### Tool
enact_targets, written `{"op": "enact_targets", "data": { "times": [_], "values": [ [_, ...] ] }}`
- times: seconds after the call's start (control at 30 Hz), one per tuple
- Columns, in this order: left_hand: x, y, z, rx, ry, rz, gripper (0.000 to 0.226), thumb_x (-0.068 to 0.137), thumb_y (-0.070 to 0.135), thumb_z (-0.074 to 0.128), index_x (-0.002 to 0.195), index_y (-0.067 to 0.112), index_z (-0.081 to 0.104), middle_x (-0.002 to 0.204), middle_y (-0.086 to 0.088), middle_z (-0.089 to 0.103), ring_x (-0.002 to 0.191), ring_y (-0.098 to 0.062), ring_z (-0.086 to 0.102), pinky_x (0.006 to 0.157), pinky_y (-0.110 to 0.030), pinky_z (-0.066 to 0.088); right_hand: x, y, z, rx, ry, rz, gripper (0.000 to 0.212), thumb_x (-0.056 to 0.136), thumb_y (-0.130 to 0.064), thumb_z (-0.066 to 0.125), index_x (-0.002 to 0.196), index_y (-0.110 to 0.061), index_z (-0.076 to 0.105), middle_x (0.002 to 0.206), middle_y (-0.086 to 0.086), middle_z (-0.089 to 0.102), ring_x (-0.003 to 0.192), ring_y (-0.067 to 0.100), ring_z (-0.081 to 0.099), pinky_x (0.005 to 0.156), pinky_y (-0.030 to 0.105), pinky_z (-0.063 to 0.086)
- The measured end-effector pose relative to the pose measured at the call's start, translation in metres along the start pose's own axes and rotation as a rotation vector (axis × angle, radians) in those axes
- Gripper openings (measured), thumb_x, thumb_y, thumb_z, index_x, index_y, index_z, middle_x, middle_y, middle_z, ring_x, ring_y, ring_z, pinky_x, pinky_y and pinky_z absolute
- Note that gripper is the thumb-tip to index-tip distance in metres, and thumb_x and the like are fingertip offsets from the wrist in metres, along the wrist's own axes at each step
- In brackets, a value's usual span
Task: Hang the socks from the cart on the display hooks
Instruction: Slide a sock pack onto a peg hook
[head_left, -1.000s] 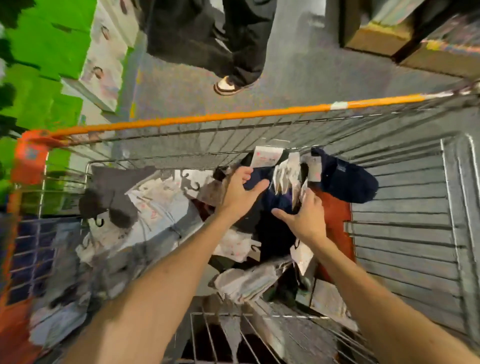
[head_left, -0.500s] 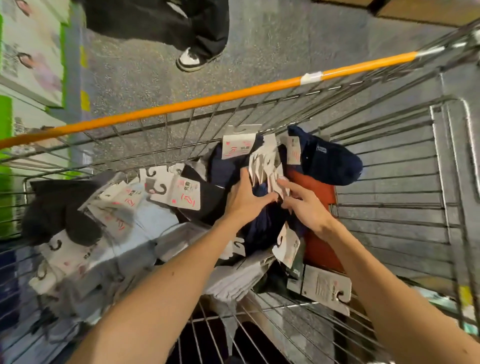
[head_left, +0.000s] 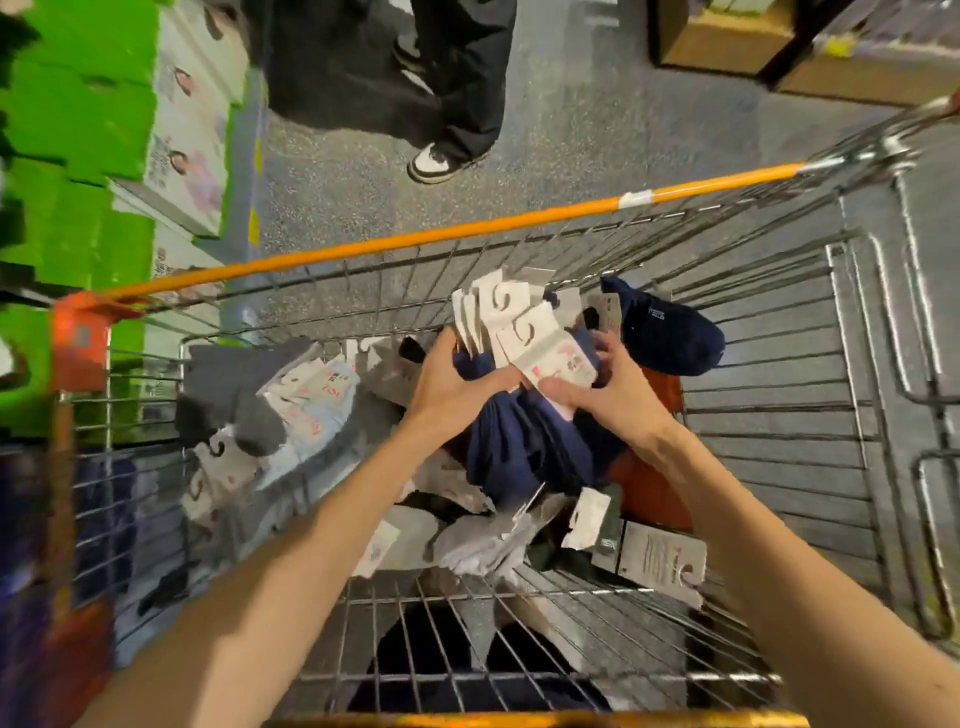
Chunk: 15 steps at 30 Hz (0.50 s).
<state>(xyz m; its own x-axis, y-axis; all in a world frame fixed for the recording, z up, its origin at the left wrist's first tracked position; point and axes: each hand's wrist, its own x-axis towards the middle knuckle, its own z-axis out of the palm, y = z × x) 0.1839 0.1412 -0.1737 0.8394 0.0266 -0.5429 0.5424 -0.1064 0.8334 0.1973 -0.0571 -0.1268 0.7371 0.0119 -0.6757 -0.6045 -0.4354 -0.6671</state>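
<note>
Hands: left (head_left: 452, 384), right (head_left: 613, 389) both grip navy socks bundle (head_left: 519, 447) over cart (head_left: 779, 415).

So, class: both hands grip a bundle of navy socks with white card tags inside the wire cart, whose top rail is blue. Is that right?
Not quite. The head view shows the top rail is orange, not blue. The rest holds: the left hand and right hand grip the bundle of navy socks with white card tags inside the wire cart.

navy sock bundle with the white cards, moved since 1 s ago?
Yes. The sock bundle has come up toward the cart's orange rail, gripped by left hand and right hand.
</note>
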Motion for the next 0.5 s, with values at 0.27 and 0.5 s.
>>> {"op": "enact_targets", "data": {
  "times": [0.27, 0.5],
  "values": [
    [-0.07, 0.067, -0.058, -0.328, 0.06, -0.05, 0.046, 0.068, 0.019, 0.088, 0.104, 0.027, 0.061, 0.111, -0.005, 0.07, 0.105, -0.024, 0.068, 0.093, -0.044, 0.056, -0.062, -0.067, 0.028, 0.246, -0.251, -0.071, 0.021, 0.091, -0.014, 0.068, 0.111, -0.013, 0.066, 0.099, 0.001, 0.075, 0.082, 0.011, 0.073, 0.068, 0.024, 0.055],
    [-0.148, 0.101, -0.082, -0.373, 0.146, -0.088, 0.054, 0.076, 0.069, 0.069, 0.114, 0.033, 0.057, 0.123, 0.012, 0.061, 0.12, -0.017, 0.058, 0.111, -0.046, 0.042, -0.118, -0.104, 0.05, 0.517, -0.392, -0.042, 0.04, 0.082, -0.032, 0.069, 0.119, -0.017, 0.065, 0.106, 0.009, 0.075, 0.085, 0.019, 0.075, 0.069, 0.026, 0.057]
  ]
}}
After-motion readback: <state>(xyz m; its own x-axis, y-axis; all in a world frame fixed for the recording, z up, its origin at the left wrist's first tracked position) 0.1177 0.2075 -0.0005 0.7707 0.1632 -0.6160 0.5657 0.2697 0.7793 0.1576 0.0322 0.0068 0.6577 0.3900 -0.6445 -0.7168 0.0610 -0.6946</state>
